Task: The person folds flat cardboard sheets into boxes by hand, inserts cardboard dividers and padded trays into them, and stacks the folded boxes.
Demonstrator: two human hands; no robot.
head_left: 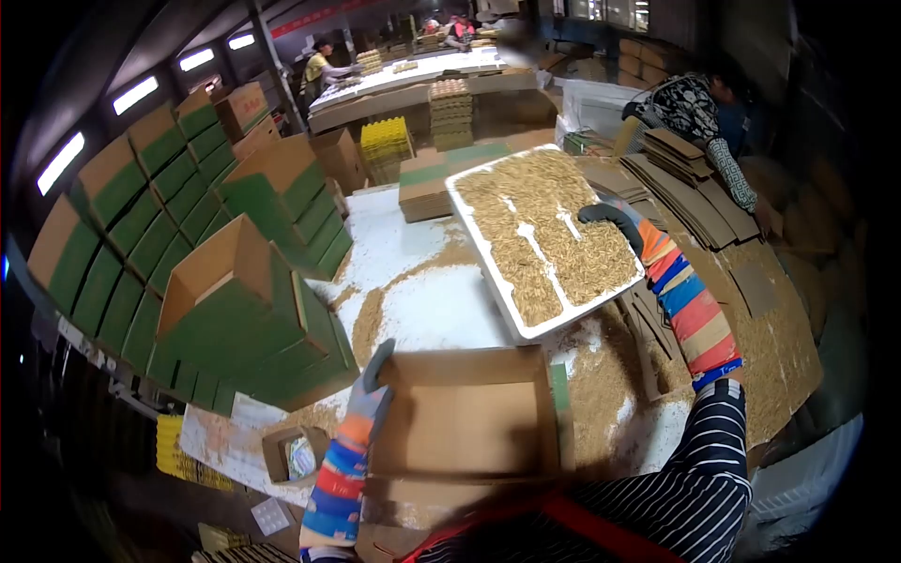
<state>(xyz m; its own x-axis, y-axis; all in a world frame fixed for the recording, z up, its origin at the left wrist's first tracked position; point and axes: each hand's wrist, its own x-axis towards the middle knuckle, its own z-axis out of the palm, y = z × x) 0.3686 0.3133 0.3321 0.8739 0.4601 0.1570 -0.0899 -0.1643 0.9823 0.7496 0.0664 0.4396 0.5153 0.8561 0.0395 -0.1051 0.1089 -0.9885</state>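
Note:
My right hand (619, 228), in a dark glove and striped sleeve, grips the right rim of a white foam box (507, 298). Loose tan husks (549, 202) fill the foam box, with white strips showing through them. The foam box is tilted over the table. My left hand (370, 399), gloved in grey, holds the left wall of an open cardboard box (469, 413) in front of me. Its thumb points up along the wall and its other fingers are partly hidden. Only the brown bottom and walls show inside the cardboard box.
Green-and-brown cartons (235, 310) are stacked at the left. A white table (422, 305) carries scattered husks. A small box (293, 455) stands near its front left. At the right a person (690, 108) bends beside flat cardboard (690, 192). Yellow trays (385, 138) stand farther back.

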